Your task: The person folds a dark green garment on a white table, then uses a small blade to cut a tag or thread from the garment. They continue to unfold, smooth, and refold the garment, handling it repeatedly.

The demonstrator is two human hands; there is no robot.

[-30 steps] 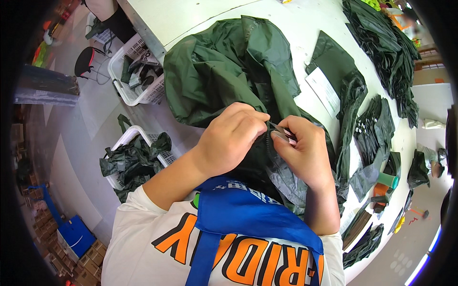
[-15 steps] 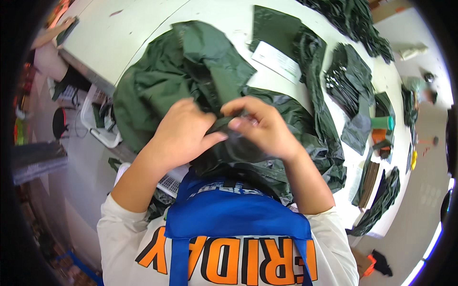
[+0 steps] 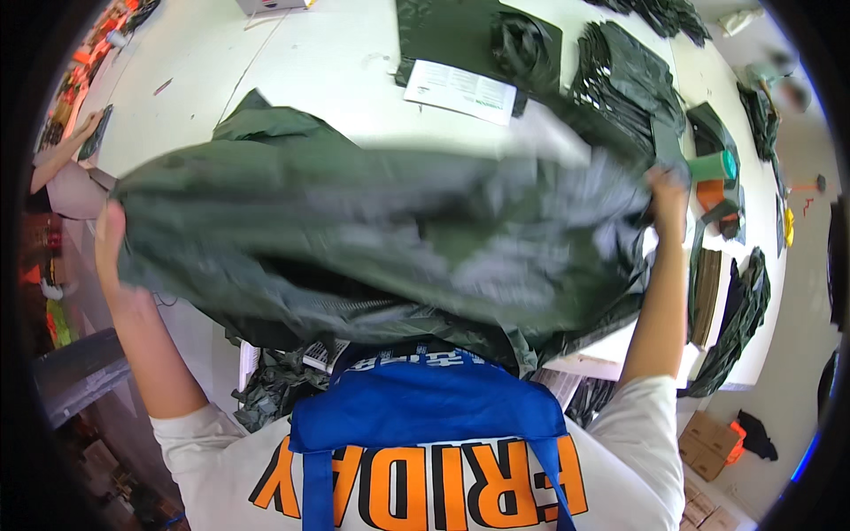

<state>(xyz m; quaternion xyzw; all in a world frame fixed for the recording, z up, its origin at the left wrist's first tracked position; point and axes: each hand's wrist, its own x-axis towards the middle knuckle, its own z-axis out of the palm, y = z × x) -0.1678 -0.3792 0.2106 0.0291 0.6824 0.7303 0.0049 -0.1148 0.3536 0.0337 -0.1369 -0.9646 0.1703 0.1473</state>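
Observation:
A large dark green garment (image 3: 381, 230) of slick, rainwear-like cloth is stretched wide across the table in front of me. Its left end is gripped by my left hand (image 3: 111, 243), fingers closed at the edge. At the opposite end my right hand (image 3: 669, 199) is closed on the cloth, beside a green roll (image 3: 711, 166). Motion blurs the garment's middle and right part. The cloth sags between my hands, and its lower folds hang close to my blue apron (image 3: 425, 407). Beyond it, a white printed sheet (image 3: 460, 91) lies on a flat dark green piece (image 3: 443, 35).
The white table (image 3: 328, 62) extends away from me. A stack of folded dark green pieces (image 3: 629, 75) lies at the far right, with a crumpled dark green piece (image 3: 739, 310) nearer. Another person's arm (image 3: 66, 159) rests at the far left. Cardboard boxes (image 3: 708, 442) stand lower right.
My hands were close together, working on bunched cloth; they have moved far apart, spreading the garment sideways. The view has shifted, and the printed sheet appears farther up and left.

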